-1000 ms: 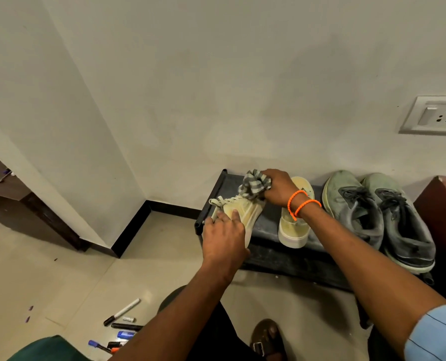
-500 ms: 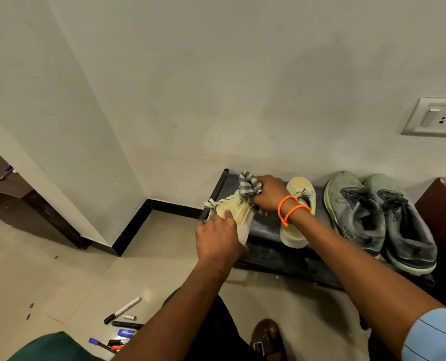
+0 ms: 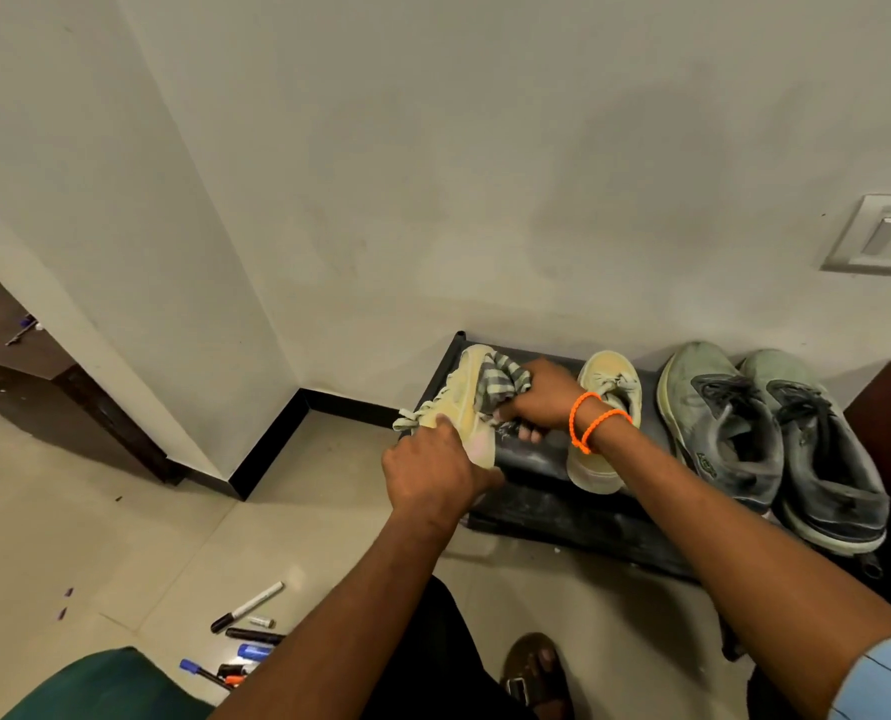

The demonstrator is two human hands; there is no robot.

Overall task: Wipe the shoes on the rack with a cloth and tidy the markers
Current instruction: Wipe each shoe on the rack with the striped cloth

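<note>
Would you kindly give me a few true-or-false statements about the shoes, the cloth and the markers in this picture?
1. The right hand grips the cloth. True.
2. The left hand holds a marker. False: it holds the yellow shoe.
3. The markers lie on the floor. True.
4. The grey shoes sit left of the yellow ones. False: they sit to the right.
5. The rack holds only one shoe. False: four are on it.
</note>
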